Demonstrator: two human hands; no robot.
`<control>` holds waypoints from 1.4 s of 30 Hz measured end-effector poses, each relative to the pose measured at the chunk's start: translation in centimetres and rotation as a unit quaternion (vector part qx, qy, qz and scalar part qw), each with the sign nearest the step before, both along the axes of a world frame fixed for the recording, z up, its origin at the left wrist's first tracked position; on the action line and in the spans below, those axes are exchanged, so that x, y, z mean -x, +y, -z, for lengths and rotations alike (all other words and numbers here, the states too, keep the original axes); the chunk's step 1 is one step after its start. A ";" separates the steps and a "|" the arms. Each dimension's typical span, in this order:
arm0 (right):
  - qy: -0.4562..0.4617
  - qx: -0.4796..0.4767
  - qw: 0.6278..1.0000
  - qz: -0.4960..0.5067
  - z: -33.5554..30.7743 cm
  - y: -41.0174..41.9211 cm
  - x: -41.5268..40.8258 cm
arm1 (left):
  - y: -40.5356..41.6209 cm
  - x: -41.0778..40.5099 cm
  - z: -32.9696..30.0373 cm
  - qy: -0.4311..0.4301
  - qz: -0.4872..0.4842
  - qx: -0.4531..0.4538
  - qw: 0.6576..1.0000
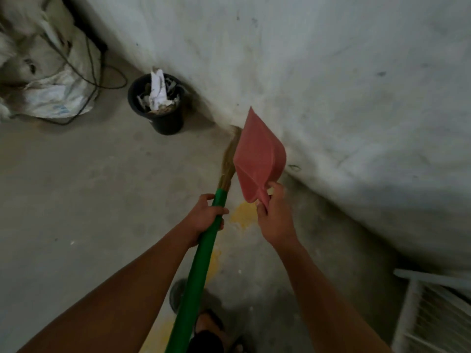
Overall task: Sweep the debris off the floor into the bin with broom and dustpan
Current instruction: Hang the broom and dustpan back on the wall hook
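Observation:
My left hand [205,215] grips the green handle of a broom [201,253], whose straw bristles [229,159] reach toward the foot of the wall. My right hand [274,215] holds the short handle of a pink dustpan [258,156], lifted off the floor with its mouth pointing away from me and up. A black bin [167,121] stands against the wall to the upper left, filled with crumpled paper and scraps. The dustpan hides part of the bristles.
White sacks [48,80] with dark cables lie at the upper left. A grey wall [331,85] runs along the right. A white wire rack [430,309] is at the lower right. Yellow paint marks [244,215] stain the concrete floor; my sandalled foot [211,324] is below.

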State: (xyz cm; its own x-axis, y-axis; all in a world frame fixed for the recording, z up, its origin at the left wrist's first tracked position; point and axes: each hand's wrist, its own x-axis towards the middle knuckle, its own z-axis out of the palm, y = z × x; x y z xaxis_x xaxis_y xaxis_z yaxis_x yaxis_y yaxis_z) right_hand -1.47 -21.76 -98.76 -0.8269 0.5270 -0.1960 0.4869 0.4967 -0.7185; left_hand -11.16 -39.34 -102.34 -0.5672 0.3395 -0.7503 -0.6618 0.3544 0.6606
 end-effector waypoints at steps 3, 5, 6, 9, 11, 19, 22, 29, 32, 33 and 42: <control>0.008 -0.022 1.000 -0.017 -4.5 2.0 -2.8 | 3.1 -1.7 -4.9 -0.030 -0.026 -0.044 0.998; 0.000 -0.041 0.999 -0.017 -8.3 3.4 -4.3 | 5.2 -2.8 -8.7 -0.046 -0.045 -0.077 0.995; -0.006 -0.046 0.999 -0.011 -10.3 4.1 -5.0 | 6.2 -3.2 -10.7 -0.045 -0.047 -0.087 0.994; -0.006 -0.072 0.997 0.001 -16.9 6.1 -6.8 | 8.9 -4.7 -17.2 -0.043 -0.042 -0.124 0.990; 0.000 -0.092 0.996 0.009 -22.0 7.4 -7.9 | 10.6 -6.1 -22.1 -0.042 -0.044 -0.148 0.987; -0.030 -0.108 0.994 0.008 -42.9 9.5 -12.7 | 14.9 -9.6 -39.8 -0.071 -0.007 -0.221 0.973; -0.072 -0.235 0.969 0.038 -48.8 10.1 -15.2 | 15.5 -11.1 -45.1 -0.055 -0.023 -0.209 0.976; -0.039 -0.379 0.924 0.030 -61.7 10.3 -19.2 | 15.1 -14.9 -56.9 -0.048 -0.022 -0.237 0.970; -0.043 -0.408 0.912 0.013 -67.5 9.6 -20.9 | 15.0 -16.3 -60.7 -0.033 -0.017 -0.234 0.972; -0.043 -0.420 0.906 0.009 -69.3 9.3 -21.3 | 15.1 -16.9 -62.1 -0.025 -0.009 -0.233 0.972; 0.012 -0.477 0.878 0.033 -80.6 8.3 -22.4 | 15.9 -21.0 -73.1 0.013 0.073 -0.264 0.962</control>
